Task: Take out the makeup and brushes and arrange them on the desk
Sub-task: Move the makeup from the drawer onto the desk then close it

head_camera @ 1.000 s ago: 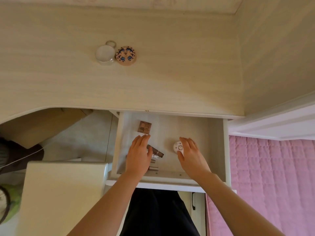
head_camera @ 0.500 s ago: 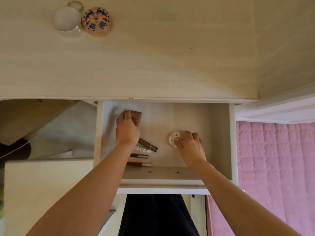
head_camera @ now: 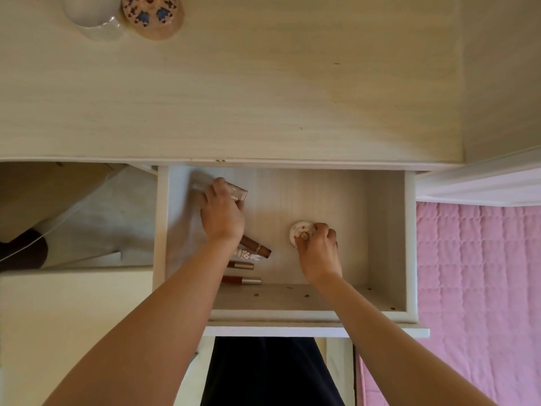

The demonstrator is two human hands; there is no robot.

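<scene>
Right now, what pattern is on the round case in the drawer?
The round case is white with pinkish floral marks; head view.

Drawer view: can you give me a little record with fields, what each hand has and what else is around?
left hand: grips brown square palette
right hand: pinches round floral compact
drawer: open; brown tube and two slim tubes lie inside
desk: white container beside round patterned case

The drawer [head_camera: 383, 230] offered room in its right half; tubes [head_camera: 254, 250] crowded its near left. The worktop [head_camera: 263, 98] lay free save a cup [head_camera: 87, 13] and, seemingly, a compact [head_camera: 152, 16] far left.
</scene>
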